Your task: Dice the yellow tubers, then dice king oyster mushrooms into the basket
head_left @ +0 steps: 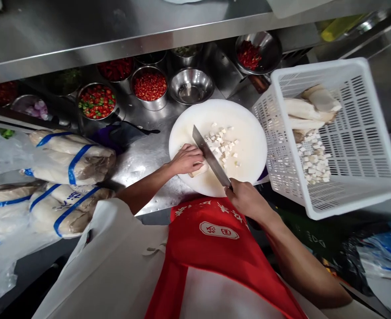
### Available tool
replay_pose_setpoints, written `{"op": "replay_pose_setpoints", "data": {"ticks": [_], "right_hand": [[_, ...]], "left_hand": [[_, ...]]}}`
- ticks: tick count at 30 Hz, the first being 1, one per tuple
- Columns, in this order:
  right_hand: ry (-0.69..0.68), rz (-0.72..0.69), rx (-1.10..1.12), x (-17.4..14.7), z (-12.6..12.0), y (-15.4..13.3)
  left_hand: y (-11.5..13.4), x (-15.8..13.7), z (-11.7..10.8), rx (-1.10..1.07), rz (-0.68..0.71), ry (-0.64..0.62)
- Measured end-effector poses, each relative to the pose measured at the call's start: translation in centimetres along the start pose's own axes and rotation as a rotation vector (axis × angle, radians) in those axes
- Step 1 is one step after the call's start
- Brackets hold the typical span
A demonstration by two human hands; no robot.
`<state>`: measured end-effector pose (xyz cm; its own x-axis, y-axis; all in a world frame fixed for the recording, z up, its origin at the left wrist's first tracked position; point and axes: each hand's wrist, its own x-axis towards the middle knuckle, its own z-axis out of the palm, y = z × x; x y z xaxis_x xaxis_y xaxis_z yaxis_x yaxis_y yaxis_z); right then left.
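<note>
On the round white cutting board (248, 164), my left hand (188, 159) presses down with curled fingers on a pale piece of king oyster mushroom (198, 170). My right hand (247, 200) is closed around the handle of a kitchen knife (211, 155). Its broad blade slants across the board, right beside the fingers of my left hand and the mushroom piece. Small white mushroom cubes (227, 148) lie scattered beyond the blade.
A white plastic basket (355, 195) at right holds whole king oyster mushrooms (310, 108) and diced cubes (316, 164). Bagged mushrooms (76, 159) lie at left. Behind stand metal bowls of chopped red chillies (150, 86) and a metal bowl (191, 86), below a steel shelf (122, 46).
</note>
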<state>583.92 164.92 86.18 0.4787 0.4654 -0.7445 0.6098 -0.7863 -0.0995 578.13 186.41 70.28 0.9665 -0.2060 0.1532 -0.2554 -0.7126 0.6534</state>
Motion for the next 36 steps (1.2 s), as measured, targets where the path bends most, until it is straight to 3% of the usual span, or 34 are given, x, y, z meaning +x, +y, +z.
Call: {"op": "replay_pose_setpoints", "data": {"ticks": [4, 7, 12, 16, 19, 23, 28, 33, 36], "right_hand": [[0.067, 0.031, -0.015, 3.7, 2.3, -0.8], [0.121, 0.003, 0.006, 4.9, 2.6, -1.4], [0.175, 0.001, 0.071, 1.9, 0.4, -1.7], [0.059, 0.01, 0.065, -1.6, -1.0, -1.8], [0.006, -0.012, 0.051, -2.3, -0.6, -1.7], [0.009, 0.039, 0.019, 0.2, 1.6, -2.1], [0.07, 0.04, 0.067, 3.0, 3.4, -2.4], [0.106, 0.024, 0.145, -0.3, 2.4, -2.0], [0.048, 0.015, 0.135, -3.3, 1.5, -1.9]], "left_hand": [[0.0, 0.2, 0.4, 0.007, -0.02, -0.032], [0.0, -0.1, 0.0, -0.001, -0.014, -0.015], [0.0, -1.1, -1.2, -0.039, 0.006, 0.056], [-0.2, -1.6, -0.8, -0.044, 0.012, 0.132], [-0.5, -1.5, 0.4, -0.033, 0.032, 0.146], [-0.8, -1.4, 1.7, -0.019, 0.022, 0.161], [-0.7, -1.5, 1.3, -0.032, 0.06, 0.201], [-1.1, -2.2, 0.3, -0.084, 0.061, 0.253], [-1.7, -2.4, 0.2, -0.066, 0.01, 0.313]]}}
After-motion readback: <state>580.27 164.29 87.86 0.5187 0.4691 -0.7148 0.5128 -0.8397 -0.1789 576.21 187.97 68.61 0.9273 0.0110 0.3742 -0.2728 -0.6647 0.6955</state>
